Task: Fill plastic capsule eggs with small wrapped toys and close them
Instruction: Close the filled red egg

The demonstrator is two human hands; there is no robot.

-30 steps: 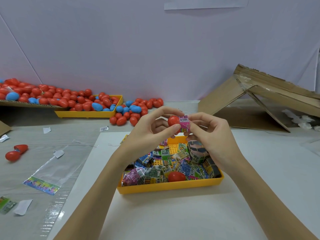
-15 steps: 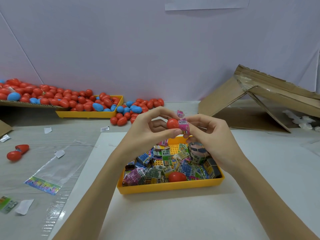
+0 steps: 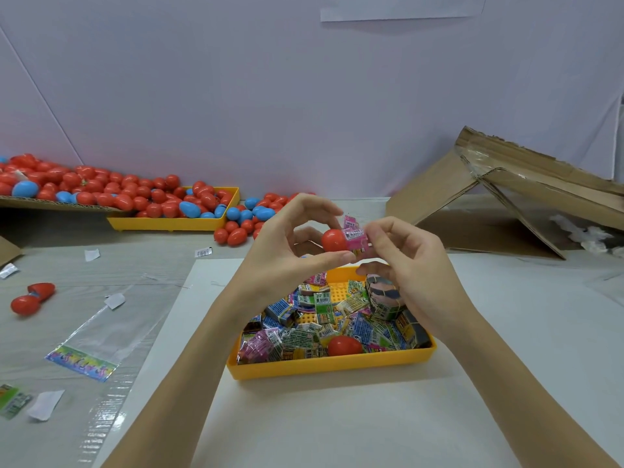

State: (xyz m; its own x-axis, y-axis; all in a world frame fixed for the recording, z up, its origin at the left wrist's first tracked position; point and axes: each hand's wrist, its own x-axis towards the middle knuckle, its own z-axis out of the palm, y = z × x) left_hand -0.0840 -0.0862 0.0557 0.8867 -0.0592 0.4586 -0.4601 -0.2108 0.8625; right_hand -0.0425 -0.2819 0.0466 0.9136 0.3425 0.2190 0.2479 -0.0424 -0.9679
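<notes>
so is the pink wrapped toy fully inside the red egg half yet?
No, the pink wrapped toy sticks out of the red plastic egg half.

No legible text on wrappers point(image 3: 324, 327)

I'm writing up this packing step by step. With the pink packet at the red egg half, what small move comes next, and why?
Probably push the pink wrapped toy further into the red egg half. The left hand pinches the half, the right hand holds the toy at its mouth, and most of the packet is outside.
</notes>
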